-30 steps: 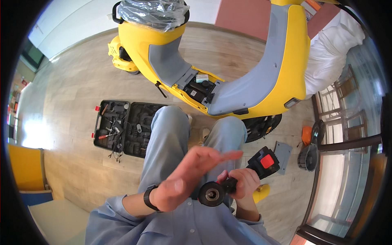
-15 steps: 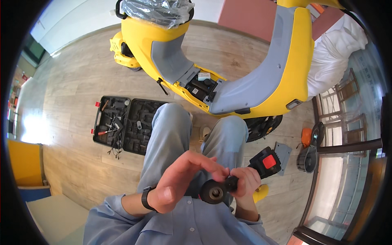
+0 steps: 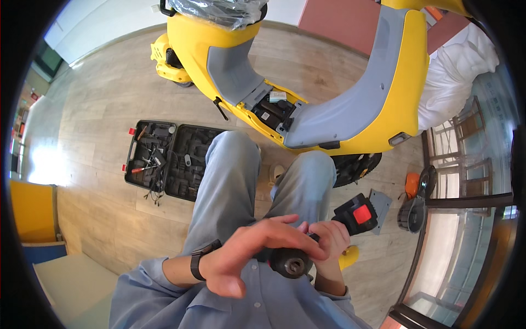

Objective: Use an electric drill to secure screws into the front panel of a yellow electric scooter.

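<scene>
A black cordless drill [image 3: 286,259] is held in front of my shirt, its round chuck facing up toward me. My right hand [image 3: 332,241] is wrapped round its handle, and the battery base with a red patch [image 3: 361,213] sticks out past that hand to the right. My left hand [image 3: 249,253] arches over the drill from the left. Its fingers are stretched, with the tips beside my right fingers, and the thumb stands well apart. Whether the left fingertips press on the drill or on my right hand, I cannot tell. The chuck looks bare of any bit.
A yellow and grey scooter [image 3: 350,118] stands ahead, with an open floor compartment [image 3: 274,109] showing black parts. An open black tool case [image 3: 174,192] with cables and a screwdriver lies on the left. At right are a grey plate [image 3: 380,204] and a dark bin-like container [image 3: 411,215].
My left hand has shifted right, its fingers now reaching across the drill to my right hand. The chuck has tilted slightly. The whole view has shifted a little.
</scene>
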`<act>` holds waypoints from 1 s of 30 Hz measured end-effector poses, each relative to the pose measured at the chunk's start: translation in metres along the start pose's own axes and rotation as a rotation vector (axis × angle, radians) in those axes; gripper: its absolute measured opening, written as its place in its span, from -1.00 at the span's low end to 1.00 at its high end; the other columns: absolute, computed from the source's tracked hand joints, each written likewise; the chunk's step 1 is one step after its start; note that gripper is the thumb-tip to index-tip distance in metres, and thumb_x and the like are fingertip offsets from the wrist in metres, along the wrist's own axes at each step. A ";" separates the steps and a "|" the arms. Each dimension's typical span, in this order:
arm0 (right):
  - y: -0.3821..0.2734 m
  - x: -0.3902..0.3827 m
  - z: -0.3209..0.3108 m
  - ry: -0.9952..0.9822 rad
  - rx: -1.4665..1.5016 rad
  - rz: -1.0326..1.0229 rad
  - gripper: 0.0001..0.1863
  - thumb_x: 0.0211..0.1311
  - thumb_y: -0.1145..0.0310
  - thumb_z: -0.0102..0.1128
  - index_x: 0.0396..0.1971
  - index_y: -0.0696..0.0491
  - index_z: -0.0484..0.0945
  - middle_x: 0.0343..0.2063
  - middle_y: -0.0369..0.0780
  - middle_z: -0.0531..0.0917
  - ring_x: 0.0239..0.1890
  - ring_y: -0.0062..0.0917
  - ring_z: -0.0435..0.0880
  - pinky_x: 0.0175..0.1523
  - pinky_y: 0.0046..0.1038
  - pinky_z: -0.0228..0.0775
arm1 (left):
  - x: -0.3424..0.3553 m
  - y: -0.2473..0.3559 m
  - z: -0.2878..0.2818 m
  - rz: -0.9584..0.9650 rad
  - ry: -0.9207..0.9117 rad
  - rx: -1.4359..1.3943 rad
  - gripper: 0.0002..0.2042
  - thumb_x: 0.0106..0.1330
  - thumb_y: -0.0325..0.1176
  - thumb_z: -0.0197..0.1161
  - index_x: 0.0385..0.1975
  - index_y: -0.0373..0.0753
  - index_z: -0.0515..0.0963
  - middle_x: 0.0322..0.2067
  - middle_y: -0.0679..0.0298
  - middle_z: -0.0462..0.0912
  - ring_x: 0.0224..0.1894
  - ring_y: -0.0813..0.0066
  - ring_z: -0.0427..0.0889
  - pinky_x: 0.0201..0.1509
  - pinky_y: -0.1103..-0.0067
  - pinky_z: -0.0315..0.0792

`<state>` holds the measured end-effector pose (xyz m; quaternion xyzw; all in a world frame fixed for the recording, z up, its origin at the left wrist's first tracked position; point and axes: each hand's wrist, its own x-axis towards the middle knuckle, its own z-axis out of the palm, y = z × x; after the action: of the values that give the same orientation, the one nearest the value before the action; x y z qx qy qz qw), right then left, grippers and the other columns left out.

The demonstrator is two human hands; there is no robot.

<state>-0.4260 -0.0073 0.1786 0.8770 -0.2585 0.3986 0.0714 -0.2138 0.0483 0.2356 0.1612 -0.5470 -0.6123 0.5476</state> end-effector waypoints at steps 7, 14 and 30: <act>-0.001 -0.014 0.012 0.055 0.042 -0.053 -0.25 -0.04 0.53 0.24 0.20 0.05 0.12 -0.52 -0.34 0.52 -0.63 -0.55 0.53 -0.54 -0.55 0.34 | 0.017 -0.006 0.006 -0.030 0.265 -0.231 -0.16 0.15 0.50 -0.22 -0.02 -0.29 0.30 -0.17 0.02 0.53 -0.02 0.11 0.51 0.34 0.17 0.03; 0.001 -0.011 0.016 0.130 -0.014 -0.039 -0.18 -0.05 0.53 0.24 0.27 0.03 0.07 -0.53 -0.35 0.51 -0.65 -0.56 0.50 -0.54 -0.56 0.33 | -0.009 0.011 0.009 -0.054 0.327 -0.084 -0.17 0.17 0.48 -0.22 0.00 -0.29 0.31 -0.15 0.00 0.58 0.06 0.14 0.48 0.37 0.16 -0.06; 0.003 -0.008 0.022 0.127 0.010 -0.077 -0.30 -0.09 0.57 0.26 0.11 0.04 0.17 -0.54 -0.35 0.51 -0.64 -0.54 0.49 -0.53 -0.55 0.32 | -0.019 -0.011 -0.004 0.074 0.259 0.192 -0.11 -0.19 0.01 0.58 0.10 -0.33 0.26 -0.08 0.07 0.54 0.05 0.17 0.47 0.33 0.23 0.06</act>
<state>-0.4175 -0.0135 0.1578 0.8596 -0.2172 0.4519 0.0985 -0.2090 0.0597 0.2176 0.2703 -0.5333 -0.5107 0.6178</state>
